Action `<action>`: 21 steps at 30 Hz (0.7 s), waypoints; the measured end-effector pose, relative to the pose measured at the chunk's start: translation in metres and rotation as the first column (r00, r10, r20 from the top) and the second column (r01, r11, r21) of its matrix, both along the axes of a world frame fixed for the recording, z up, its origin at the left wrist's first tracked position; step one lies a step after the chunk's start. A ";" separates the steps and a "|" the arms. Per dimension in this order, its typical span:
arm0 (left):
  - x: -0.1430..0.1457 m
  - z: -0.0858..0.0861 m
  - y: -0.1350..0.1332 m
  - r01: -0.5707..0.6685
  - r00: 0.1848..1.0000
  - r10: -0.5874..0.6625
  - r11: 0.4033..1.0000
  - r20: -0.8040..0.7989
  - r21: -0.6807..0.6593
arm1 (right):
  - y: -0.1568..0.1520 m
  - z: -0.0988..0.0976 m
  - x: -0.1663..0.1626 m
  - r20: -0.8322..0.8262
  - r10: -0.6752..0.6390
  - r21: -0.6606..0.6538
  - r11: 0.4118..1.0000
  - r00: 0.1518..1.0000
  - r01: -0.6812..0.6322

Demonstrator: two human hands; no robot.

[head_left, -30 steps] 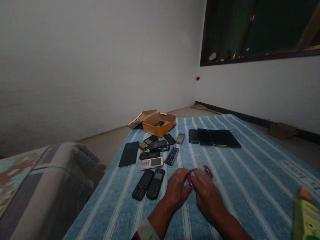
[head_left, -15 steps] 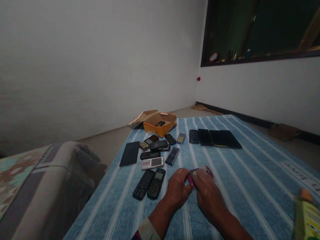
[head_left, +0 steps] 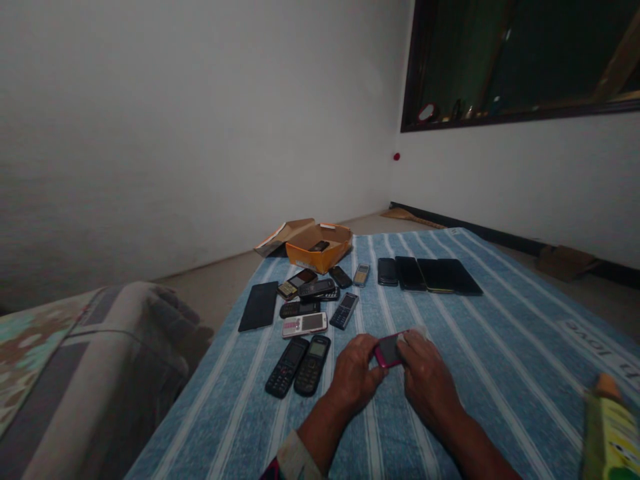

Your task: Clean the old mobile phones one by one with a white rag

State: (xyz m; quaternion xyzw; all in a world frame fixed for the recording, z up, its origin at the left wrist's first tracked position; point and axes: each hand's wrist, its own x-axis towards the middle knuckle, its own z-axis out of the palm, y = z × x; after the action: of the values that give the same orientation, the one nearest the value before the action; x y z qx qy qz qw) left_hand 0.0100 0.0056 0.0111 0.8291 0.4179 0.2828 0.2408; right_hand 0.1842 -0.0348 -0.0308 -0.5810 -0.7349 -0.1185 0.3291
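A pink mobile phone (head_left: pixel 388 351) with a dark screen lies flat between my hands, low over the striped cloth. My left hand (head_left: pixel 356 370) grips its left end between thumb and fingers. Over its right part, my right hand (head_left: pixel 425 370) has its fingers closed on a small pale wipe (head_left: pixel 419 331), mostly hidden by the fingers; whether it is paper or cloth I cannot tell. Left of my left hand, two black keypad phones (head_left: pixel 312 365) lie side by side. Beyond them are a white-and-pink phone (head_left: pixel 305 325) and a grey keypad phone (head_left: pixel 345 311).
An open orange box (head_left: pixel 315 258) with a phone inside stands at the far end. Several more phones lie before it, beside a black tablet-like slab (head_left: pixel 259 307). Dark flat devices (head_left: pixel 450 276) form a row at the right. A yellow-green packet (head_left: pixel 610 433) is at the near right.
My right hand has slid rightward across the pink phone with the wipe, uncovering more of the screen. My left hand keeps its grip.
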 end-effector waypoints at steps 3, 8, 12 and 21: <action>0.000 0.000 0.000 0.000 1.000 0.000 1.000 -0.002 -0.002 | -0.001 -0.002 -0.001 0.001 -0.035 0.013 0.999 0.999 0.035; 0.000 -0.002 0.001 0.005 1.000 -0.005 1.000 0.002 0.027 | -0.009 -0.009 -0.025 0.005 0.007 0.067 0.998 1.000 -0.007; -0.001 -0.006 0.002 0.026 0.999 -0.028 0.997 0.024 0.072 | -0.013 -0.013 -0.039 -0.024 0.035 0.095 0.995 0.999 -0.032; 0.000 -0.004 0.001 0.013 1.000 -0.014 0.997 0.018 0.070 | -0.011 -0.005 -0.031 -0.033 0.066 0.076 0.995 0.997 -0.063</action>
State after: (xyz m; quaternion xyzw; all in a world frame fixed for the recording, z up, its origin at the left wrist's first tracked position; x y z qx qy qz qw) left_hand 0.0098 0.0068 0.0067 0.8372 0.4000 0.3032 0.2172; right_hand 0.1536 -0.0455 -0.0361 -0.5460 -0.7425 -0.1251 0.3673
